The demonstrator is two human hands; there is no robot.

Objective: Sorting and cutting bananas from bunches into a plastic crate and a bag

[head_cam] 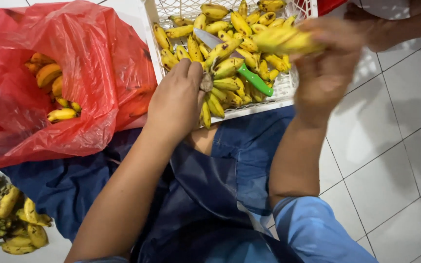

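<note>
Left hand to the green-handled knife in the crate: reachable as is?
Probably yes. The left hand grips a banana bunch at the white crate edge; the knife lies uncovered on top of the bananas, just beyond. It must drop the bunch first.

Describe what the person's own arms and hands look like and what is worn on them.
Both forearms are bare. The right arm has a light blue sleeve pushed up near the elbow. No gloves, rings, watch or bracelets show on the left hand or the right hand, which is motion-blurred.

Red plastic bag (88,73) holding bananas (49,78); green-handled knife (249,75).
</note>
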